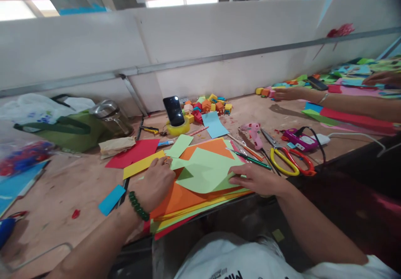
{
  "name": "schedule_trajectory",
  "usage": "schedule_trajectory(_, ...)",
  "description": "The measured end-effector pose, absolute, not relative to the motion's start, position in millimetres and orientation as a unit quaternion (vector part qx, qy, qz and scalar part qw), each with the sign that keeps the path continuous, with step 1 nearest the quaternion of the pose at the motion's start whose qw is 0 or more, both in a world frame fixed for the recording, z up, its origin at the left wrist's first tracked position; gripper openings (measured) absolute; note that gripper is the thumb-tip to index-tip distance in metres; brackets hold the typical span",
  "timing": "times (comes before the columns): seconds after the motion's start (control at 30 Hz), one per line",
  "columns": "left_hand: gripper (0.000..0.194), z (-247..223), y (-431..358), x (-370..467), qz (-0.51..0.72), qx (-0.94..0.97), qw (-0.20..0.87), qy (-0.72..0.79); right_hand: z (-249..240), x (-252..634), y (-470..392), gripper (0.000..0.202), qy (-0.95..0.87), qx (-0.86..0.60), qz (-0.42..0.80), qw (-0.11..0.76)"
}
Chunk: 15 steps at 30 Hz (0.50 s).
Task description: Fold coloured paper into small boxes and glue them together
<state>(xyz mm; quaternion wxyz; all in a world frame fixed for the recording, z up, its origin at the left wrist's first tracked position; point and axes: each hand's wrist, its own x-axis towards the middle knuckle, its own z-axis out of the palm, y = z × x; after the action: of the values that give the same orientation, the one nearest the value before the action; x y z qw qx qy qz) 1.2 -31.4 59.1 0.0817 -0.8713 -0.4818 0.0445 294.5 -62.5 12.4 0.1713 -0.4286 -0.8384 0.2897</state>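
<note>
A light green sheet [206,170] lies on a stack of orange, yellow and green paper [175,199] at the table's front edge. My right hand [250,178] pinches the sheet's right corner between thumb and fingers. On the left, my left hand [159,181], with a green bead bracelet at its wrist, has its fingers bent together at a small light green piece [178,163]; the fingertips are partly hidden. A green pen [253,161] rests just above my right hand. Beyond my left hand are a yellow strip [139,167] and a red sheet [134,153].
Scissors [283,162], a pink glue gun [254,135] and a purple power strip [299,140] with cables lie right. Behind are a phone [174,110] and small paper boxes [206,105]. A green bag [72,130] stands left. Another person's arm [344,103] reaches in from the right.
</note>
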Motion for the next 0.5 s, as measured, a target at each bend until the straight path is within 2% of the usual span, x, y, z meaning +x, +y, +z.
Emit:
schedule_trajectory(0.2,0.019,46.2,-1.5,6.3,-0.013,-0.849,0.023,-0.528,12.0,297.9,-64.7,0.035,-0.823,-0.456,0.3,0.157)
schedule_trajectory(0.37,0.048,26.1,15.7,41.4,0.01,-0.828,-0.044,-0.559,18.3,288.2,-64.2,0.037,-0.802,-0.499,0.287,0.158)
schedule_trajectory(0.5,0.045,19.2,23.3,50.2,-0.042,-0.812,-0.129,-0.567,20.3,278.3,-50.2,0.031,-0.802,-0.511,0.242,0.192)
